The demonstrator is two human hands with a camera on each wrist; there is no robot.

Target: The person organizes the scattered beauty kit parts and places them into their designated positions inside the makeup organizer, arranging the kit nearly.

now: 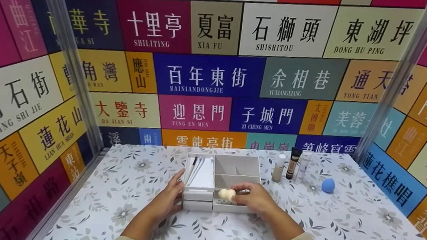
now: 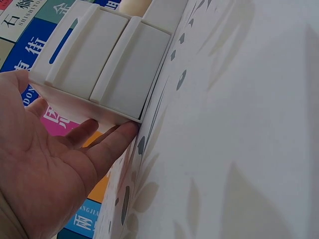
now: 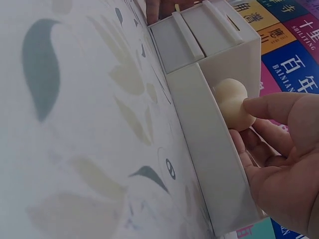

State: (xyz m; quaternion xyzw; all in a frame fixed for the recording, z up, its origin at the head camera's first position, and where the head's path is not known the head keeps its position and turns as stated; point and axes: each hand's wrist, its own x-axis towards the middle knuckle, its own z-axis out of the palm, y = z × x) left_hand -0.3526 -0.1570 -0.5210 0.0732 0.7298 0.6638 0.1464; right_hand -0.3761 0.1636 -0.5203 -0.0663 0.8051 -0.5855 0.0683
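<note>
A white desktop organizer (image 1: 198, 193) stands on the table, with drawers on its left half and open compartments on its right. My right hand (image 1: 255, 198) pinches a cream, gourd-shaped makeup sponge (image 3: 232, 103) between thumb and fingers, over the front right compartment. Against the organizer's left side rests my left hand (image 1: 168, 195); its fingertips (image 2: 130, 130) touch the lower edge near the tabletop in the left wrist view. Slim brushes (image 1: 193, 168) lie in the top left section. What lies deeper in the front compartment is mostly hidden.
Right of the organizer stand a foundation bottle (image 1: 278, 168), a black tube (image 1: 293, 164) and a white tube (image 1: 302, 167). A blue makeup sponge (image 1: 328, 185) sits farther right. The floral tablecloth (image 1: 124, 212) reaches to the sign-covered wall (image 1: 202, 76) behind.
</note>
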